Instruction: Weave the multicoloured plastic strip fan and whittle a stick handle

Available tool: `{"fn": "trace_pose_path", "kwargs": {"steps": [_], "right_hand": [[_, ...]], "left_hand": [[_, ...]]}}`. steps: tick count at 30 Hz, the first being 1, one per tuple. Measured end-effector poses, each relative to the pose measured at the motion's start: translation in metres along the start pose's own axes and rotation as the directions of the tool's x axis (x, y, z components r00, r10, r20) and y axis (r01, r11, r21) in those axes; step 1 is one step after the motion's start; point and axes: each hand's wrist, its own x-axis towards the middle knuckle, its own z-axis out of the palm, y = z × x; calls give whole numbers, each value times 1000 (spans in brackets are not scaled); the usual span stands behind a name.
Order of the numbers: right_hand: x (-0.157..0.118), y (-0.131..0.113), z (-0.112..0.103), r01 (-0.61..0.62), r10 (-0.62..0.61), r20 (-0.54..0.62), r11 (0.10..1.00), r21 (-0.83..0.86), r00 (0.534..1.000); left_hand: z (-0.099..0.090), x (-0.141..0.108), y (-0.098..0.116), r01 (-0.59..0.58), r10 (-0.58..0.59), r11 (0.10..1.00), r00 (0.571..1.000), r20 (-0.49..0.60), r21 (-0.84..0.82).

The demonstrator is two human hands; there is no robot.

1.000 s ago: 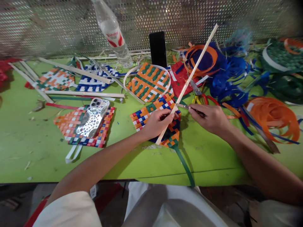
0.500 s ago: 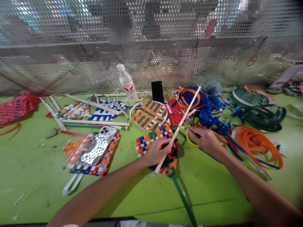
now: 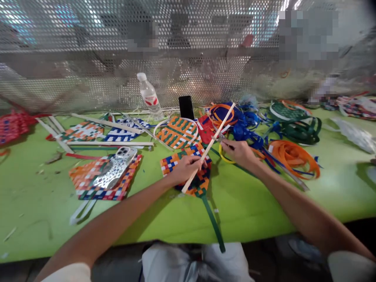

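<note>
My left hand [image 3: 187, 168] is closed around the lower half of a pale wooden stick [image 3: 210, 145], which slants up to the right. A multicoloured woven piece [image 3: 202, 184] lies under that hand, with a long green strip [image 3: 214, 225] trailing toward the table's front edge. My right hand [image 3: 236, 152] is closed on a small tool [image 3: 220, 137], whose metal end meets the stick. The tool's handle is mostly hidden by the fingers.
Left on the green table [image 3: 158, 219], a silver phone [image 3: 116, 168] rests on another woven piece [image 3: 85, 180]. Behind are a water bottle [image 3: 151, 98], a black phone [image 3: 186, 107] and a woven oval [image 3: 179, 133]. Orange strip coils [image 3: 293, 156] lie right, before a perforated metal screen [image 3: 102, 78].
The camera view has shifted, showing more of the table's front edge and my legs. Both hands keep their holds, and the tool's metal end now sits a little higher along the stick.
</note>
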Motion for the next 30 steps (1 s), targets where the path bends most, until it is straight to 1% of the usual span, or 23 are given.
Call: {"fn": "trace_pose_path", "kwargs": {"steps": [2, 3, 5, 7, 9, 11, 13, 15, 18, 20, 23, 24, 28, 29, 30], "right_hand": [[-2, -7, 2, 18, -21, 96, 999, 33, 995], [-2, -10, 2, 24, -30, 114, 998, 49, 993], [-2, -14, 0, 15, -19, 84, 999, 44, 996], [0, -12, -5, 15, -17, 65, 999, 31, 998], [2, -8, -9, 17, -20, 84, 999, 37, 996], [4, -4, -12, 14, -21, 109, 998, 58, 994], [5, -2, -11, 13, -19, 116, 998, 54, 993], [6, -2, -8, 30, -33, 109, 999, 30, 993], [8, -4, -3, 68, -71, 142, 997, 32, 987], [10, -3, -2, 59, -63, 148, 998, 31, 987], [13, 0, -5, -5, 6, 84, 1000, -14, 996], [13, 0, -5, -7, 8, 73, 1000, -18, 997], [12, 1, -4, 73, -76, 158, 997, 25, 985], [12, 2, -3, 70, -72, 155, 997, 17, 985], [13, 4, -4, 54, -54, 121, 999, -1, 991]], "left_hand": [[1, 0, -3, -21, 21, 1000, 999, -25, -12], [2, 0, -3, -34, 34, 999, 998, -49, -3], [2, -1, -1, -56, 58, 998, 995, -80, 36], [3, -2, 2, -72, 78, 994, 994, -75, 80], [4, -2, 5, -92, 101, 988, 992, -69, 125], [5, -2, 8, -115, 133, 977, 987, -90, 179], [7, -1, 8, -129, 162, 963, 979, -124, 239], [7, 0, 9, -119, 163, 956, 976, -146, 268], [7, 0, 9, -101, 140, 957, 982, -127, 272], [7, -1, 9, -101, 134, 959, 985, -110, 266], [6, -2, 9, -86, 112, 969, 989, -100, 233], [6, -2, 8, -84, 108, 971, 989, -101, 222], [5, -2, 5, -72, 90, 985, 990, -109, 159], [5, -1, 4, -68, 85, 987, 991, -107, 148], [5, -1, 3, -69, 84, 987, 991, -101, 146]]}}
